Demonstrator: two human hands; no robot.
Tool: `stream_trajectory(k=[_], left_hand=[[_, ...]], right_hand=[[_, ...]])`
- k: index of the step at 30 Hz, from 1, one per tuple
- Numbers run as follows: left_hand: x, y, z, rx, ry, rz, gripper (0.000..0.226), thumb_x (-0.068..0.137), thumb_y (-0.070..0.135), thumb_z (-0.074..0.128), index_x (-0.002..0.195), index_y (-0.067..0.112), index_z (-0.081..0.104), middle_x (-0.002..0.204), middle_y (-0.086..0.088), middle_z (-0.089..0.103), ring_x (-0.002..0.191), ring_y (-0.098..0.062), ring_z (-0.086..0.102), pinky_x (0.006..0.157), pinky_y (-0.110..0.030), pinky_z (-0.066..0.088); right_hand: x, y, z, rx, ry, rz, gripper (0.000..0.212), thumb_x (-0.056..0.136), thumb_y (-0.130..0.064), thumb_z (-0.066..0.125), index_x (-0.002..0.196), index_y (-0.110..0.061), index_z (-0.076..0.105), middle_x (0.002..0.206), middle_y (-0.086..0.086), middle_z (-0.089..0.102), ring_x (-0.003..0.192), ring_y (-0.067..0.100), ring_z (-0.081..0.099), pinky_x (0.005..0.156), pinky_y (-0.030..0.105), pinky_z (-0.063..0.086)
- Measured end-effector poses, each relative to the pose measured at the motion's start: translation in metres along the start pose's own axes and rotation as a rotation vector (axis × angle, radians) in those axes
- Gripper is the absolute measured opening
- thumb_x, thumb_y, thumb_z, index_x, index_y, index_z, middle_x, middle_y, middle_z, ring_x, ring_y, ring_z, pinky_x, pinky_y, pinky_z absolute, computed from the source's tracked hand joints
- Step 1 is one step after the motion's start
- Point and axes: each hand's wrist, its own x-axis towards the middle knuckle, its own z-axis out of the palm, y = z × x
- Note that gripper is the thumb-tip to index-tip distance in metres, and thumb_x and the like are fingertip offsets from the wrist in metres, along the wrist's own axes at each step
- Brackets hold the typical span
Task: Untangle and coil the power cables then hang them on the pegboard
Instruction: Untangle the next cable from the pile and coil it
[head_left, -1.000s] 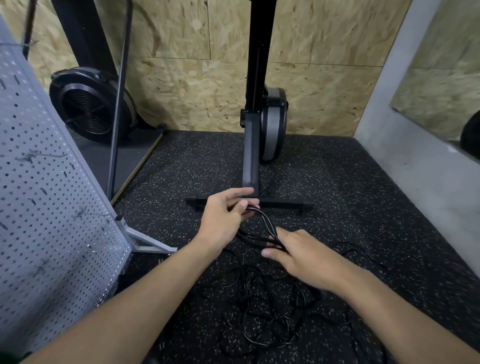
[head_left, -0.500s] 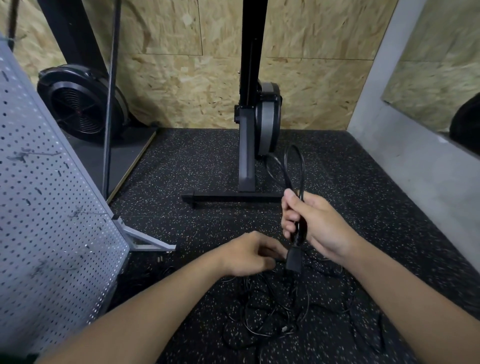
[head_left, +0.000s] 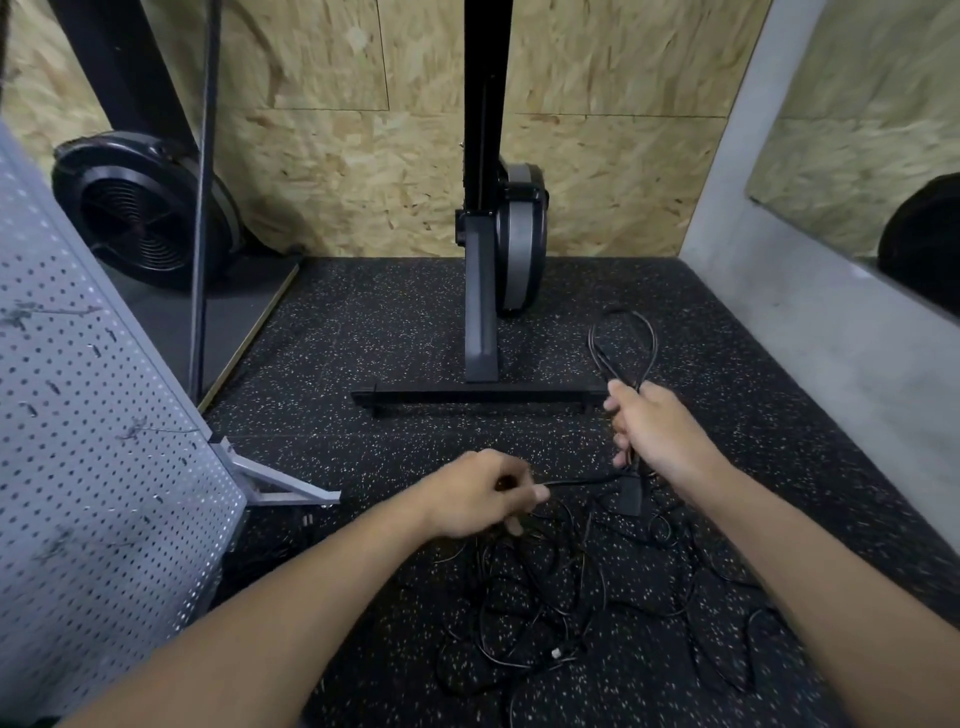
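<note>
So, the right hand (head_left: 660, 436) is up over the floor with its fingers curled round a black power cable (head_left: 623, 343); a couple of loops of it stick out of the top of the fist, and a chunky black plug (head_left: 630, 496) dangles just under it; the left hand (head_left: 478, 493) is lower and a bit nearer the camera, fingers bunched and pinching a run of that same cable, which stretches across to the right hand pretty much level; under and between both forearms there's a messy tangle of cables (head_left: 545, 597), thin and black, spread over the speckled rubber floor (head_left: 363, 338), with one small white connector (head_left: 557, 653) showing in the heap; honestly can't tell how many separate cables are in there; the pegboard (head_left: 78, 467) is off to the left, a grey perforated panel leaning back on a metal foot (head_left: 275, 483), well apart from both hands; there are a few small dark bits on its face, too blurred to make out; past the hands a black upright machine (head_left: 480, 312) with a grey wheel stands on a T-shaped base against the chipboard wall (head_left: 337, 171); a round black fan housing (head_left: 140, 218) sits in the far left corner; a plain grey wall (head_left: 779, 312) runs down the right side.
</note>
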Motion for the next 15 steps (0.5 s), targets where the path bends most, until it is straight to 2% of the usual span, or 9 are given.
stream_trajectory(k=[2,5,7,10,13,15], left_hand=[[0.0,-0.001,-0.006,0.073,0.09,0.059,0.023,0.104,0.044,0.06,0.095,0.024,0.067,0.077,0.005,0.072,0.054,0.002,0.053,0.053,-0.014,0.037],[0.0,0.005,-0.011,0.058,0.31,0.215,0.014,0.097,0.035,0.073,0.096,0.021,0.071,0.084,0.013,0.067,0.076,0.001,0.059,0.069,-0.014,0.041],[-0.002,0.01,-0.014,0.038,0.428,0.285,0.017,0.09,0.033,0.081,0.099,0.022,0.071,0.088,0.016,0.063,0.084,0.001,0.058,0.072,-0.01,0.041],[-0.002,0.009,-0.017,0.023,0.531,0.31,0.034,0.084,0.035,0.086,0.113,0.025,0.069,0.103,0.014,0.057,0.092,0.002,0.054,0.078,-0.012,0.044],[-0.003,0.005,-0.024,0.011,0.523,0.3,0.054,0.083,0.042,0.085,0.133,0.035,0.065,0.121,0.015,0.051,0.09,0.0,0.05,0.083,-0.012,0.043],[-0.005,0.001,-0.028,0.02,0.489,0.28,0.061,0.083,0.042,0.085,0.14,0.04,0.063,0.129,0.017,0.05,0.096,0.002,0.051,0.087,-0.011,0.043]], right_hand=[[0.004,0.004,-0.001,-0.046,-0.073,0.05,0.028,0.109,-0.031,0.041,0.117,-0.011,0.06,0.077,0.001,0.057,0.062,0.019,0.065,0.087,0.054,0.06],[-0.004,0.001,-0.001,-0.427,-0.186,-0.041,0.025,0.111,-0.031,0.042,0.113,-0.013,0.06,0.088,0.004,0.066,0.075,0.019,0.071,0.07,0.036,0.055],[-0.013,-0.001,0.005,-0.574,-0.284,-0.092,0.023,0.111,-0.034,0.046,0.106,-0.017,0.061,0.085,0.003,0.066,0.073,0.018,0.068,0.063,0.032,0.051],[-0.022,-0.001,0.017,-0.469,-0.464,-0.082,0.024,0.11,-0.036,0.048,0.107,-0.019,0.065,0.076,-0.001,0.062,0.062,0.013,0.064,0.061,0.034,0.06],[-0.024,-0.005,0.024,-0.284,-0.563,-0.01,0.034,0.111,-0.03,0.041,0.127,-0.011,0.064,0.083,0.004,0.056,0.054,0.007,0.053,0.052,0.028,0.05],[-0.028,-0.01,0.019,-0.129,-0.61,0.079,0.042,0.11,-0.03,0.034,0.13,-0.007,0.064,0.076,0.0,0.052,0.053,0.008,0.049,0.055,0.028,0.046]])
